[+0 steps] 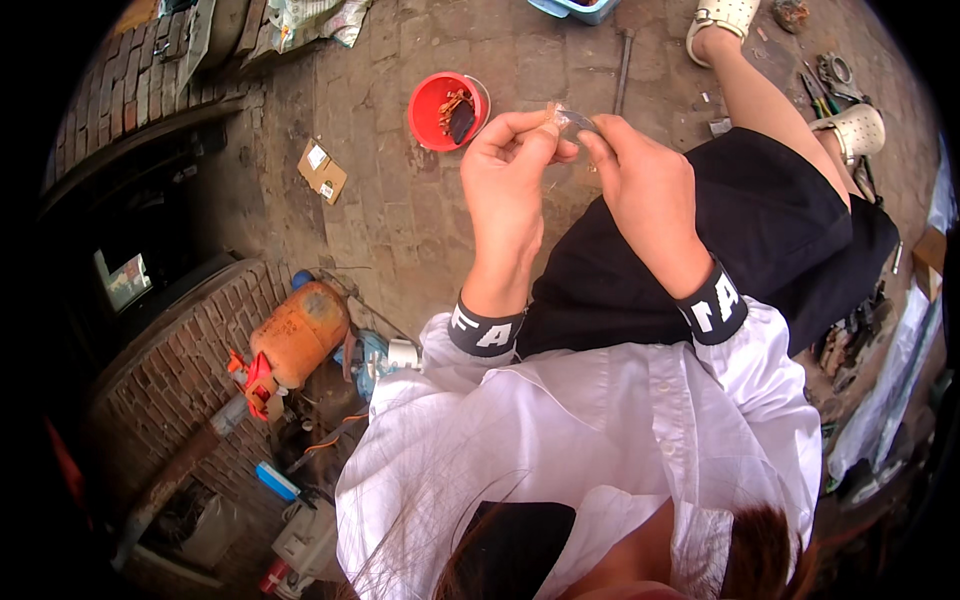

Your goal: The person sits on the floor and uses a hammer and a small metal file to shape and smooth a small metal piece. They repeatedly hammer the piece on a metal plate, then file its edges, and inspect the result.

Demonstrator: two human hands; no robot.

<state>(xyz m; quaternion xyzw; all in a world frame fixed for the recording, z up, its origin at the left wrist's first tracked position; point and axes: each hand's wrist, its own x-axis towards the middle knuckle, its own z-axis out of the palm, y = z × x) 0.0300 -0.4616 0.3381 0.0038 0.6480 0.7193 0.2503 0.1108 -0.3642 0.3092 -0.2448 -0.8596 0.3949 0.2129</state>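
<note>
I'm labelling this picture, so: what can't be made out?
Head view throughout:
Small held piece: partly hidden by left hand and right hand; too small to identify.
Blue container: cut off by the top edge.
Brown bits in the red bucket: too small to identify.

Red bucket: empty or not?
Not empty, partly filled: orange-brown pieces and a dark item lie inside the red bucket, with bare red interior beside them.
</note>
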